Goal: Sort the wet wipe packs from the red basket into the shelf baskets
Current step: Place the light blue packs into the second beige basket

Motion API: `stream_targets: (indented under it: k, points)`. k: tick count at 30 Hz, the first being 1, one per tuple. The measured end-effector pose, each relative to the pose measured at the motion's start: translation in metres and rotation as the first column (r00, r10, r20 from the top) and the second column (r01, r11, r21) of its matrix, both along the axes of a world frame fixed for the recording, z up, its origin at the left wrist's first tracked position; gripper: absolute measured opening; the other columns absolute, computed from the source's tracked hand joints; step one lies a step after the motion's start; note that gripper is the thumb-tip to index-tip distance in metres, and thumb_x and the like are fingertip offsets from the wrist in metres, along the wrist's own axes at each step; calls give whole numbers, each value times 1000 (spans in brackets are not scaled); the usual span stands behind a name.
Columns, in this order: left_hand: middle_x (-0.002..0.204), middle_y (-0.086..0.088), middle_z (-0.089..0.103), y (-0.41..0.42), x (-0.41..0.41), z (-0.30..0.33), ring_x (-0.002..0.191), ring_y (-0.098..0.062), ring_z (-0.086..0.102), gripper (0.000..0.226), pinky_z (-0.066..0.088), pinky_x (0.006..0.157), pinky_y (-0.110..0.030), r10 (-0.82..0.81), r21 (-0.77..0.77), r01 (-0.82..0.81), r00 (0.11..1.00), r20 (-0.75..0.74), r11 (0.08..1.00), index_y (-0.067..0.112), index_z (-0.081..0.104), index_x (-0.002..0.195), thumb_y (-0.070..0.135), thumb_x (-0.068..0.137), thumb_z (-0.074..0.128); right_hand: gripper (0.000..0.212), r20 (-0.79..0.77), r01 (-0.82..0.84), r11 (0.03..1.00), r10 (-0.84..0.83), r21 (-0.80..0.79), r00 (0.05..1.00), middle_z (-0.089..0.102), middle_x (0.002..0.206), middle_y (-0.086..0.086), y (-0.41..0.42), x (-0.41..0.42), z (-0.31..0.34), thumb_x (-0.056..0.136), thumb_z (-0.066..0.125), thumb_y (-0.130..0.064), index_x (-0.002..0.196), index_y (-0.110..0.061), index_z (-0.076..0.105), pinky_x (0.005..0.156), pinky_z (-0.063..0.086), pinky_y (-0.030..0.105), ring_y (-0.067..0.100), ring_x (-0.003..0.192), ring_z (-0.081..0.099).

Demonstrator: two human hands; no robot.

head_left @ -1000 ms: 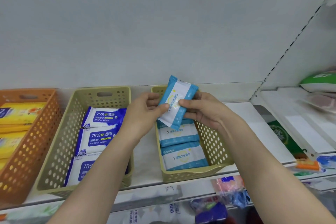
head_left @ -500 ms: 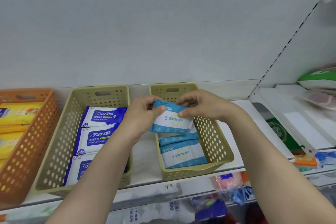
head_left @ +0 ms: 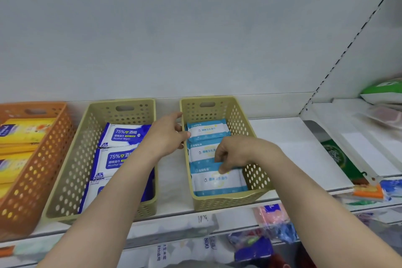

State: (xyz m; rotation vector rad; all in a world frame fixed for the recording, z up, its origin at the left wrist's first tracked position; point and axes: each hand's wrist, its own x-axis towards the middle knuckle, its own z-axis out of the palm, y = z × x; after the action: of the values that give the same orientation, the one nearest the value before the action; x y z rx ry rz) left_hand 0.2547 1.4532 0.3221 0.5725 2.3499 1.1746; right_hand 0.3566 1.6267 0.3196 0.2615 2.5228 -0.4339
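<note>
Three light-blue wet wipe packs lie in a row in the right beige basket (head_left: pixel 256 172): a back pack (head_left: pixel 206 129), a middle pack (head_left: pixel 201 152) and a front pack (head_left: pixel 217 180). My left hand (head_left: pixel 167 135) rests at this basket's left wall, fingers loosely curled, thumb tip touching the back pack. My right hand (head_left: pixel 235 154) reaches down into the basket, and its curled fingertips pinch the front pack's far edge. The red basket is out of view.
The left beige basket (head_left: pixel 71 172) holds dark-blue alcohol wipe packs (head_left: pixel 125 135). An orange basket (head_left: pixel 37 172) at far left holds yellow packs (head_left: pixel 21 132). The white shelf (head_left: pixel 293 150) continues to the right of the baskets, with other goods at far right and on the shelf below.
The light-blue pack held in both hands has come down into the right basket at the back. My right hand moved forward to the front pack; my left hand slid to the basket's left wall.
</note>
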Motion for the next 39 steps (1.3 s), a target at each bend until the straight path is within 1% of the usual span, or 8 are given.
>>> stream_targets:
  k: [3,10,17,22,25,28,33,39]
  points:
    - [106,3,61,0,1,1,69,-9,65,65,41,45,-10,-8,-19,7,1000,-21,1000,24,36,148,21,91,67,41,-32,-6,999,7,34,999,57,106,-9,-8,2,-4,81,79,-33,120,-30,67,87,47,26,11,99,53]
    - [104,2,63,1,0,-2,66,-10,64,64,40,41,-10,-12,-30,11,999,-47,999,24,40,146,20,89,69,35,-29,-87,995,89,49,996,45,82,-18,-11,3,-9,83,77,-26,117,-31,66,76,40,26,13,92,50]
    - [103,2,62,2,-1,-4,63,-10,64,65,45,51,-16,-3,-33,1,998,-60,999,25,41,145,20,88,71,88,-149,-59,996,69,74,986,34,145,-3,-12,0,-16,72,83,-45,145,-40,35,112,34,37,20,137,29]
    - [104,5,60,4,3,-1,63,-7,61,64,39,44,-9,10,-52,-14,998,-67,999,24,40,145,19,89,69,92,-96,-86,989,98,121,991,30,151,-3,-14,-4,-20,73,82,-45,149,-39,30,113,35,42,22,140,29]
    - [102,5,61,5,5,1,66,-8,62,63,44,52,-16,18,-65,-23,996,-88,998,23,41,145,20,89,69,90,-64,-107,985,117,137,991,30,151,-2,-12,-7,-18,75,80,-46,150,-39,30,113,35,42,23,140,29]
    - [117,2,63,4,9,4,95,-17,64,60,49,78,-25,22,-94,-37,987,-159,995,21,42,144,24,90,67,80,-65,-107,984,117,146,991,37,148,0,-8,-12,-9,80,74,-50,148,-34,36,110,37,40,23,136,38]
    - [138,-9,52,-33,11,14,128,-23,48,58,38,106,-35,66,-68,-94,940,-333,993,16,44,142,30,90,65,55,-318,-18,986,70,164,945,54,142,1,-17,-27,27,89,65,-47,139,-28,52,101,43,34,23,129,50]
    - [137,-9,48,-157,6,44,129,-26,45,52,34,107,-33,285,41,-317,781,-556,948,14,51,137,30,89,65,41,-658,-63,991,123,114,743,58,133,2,-111,-52,89,94,60,-41,132,-24,59,96,35,25,19,123,53]
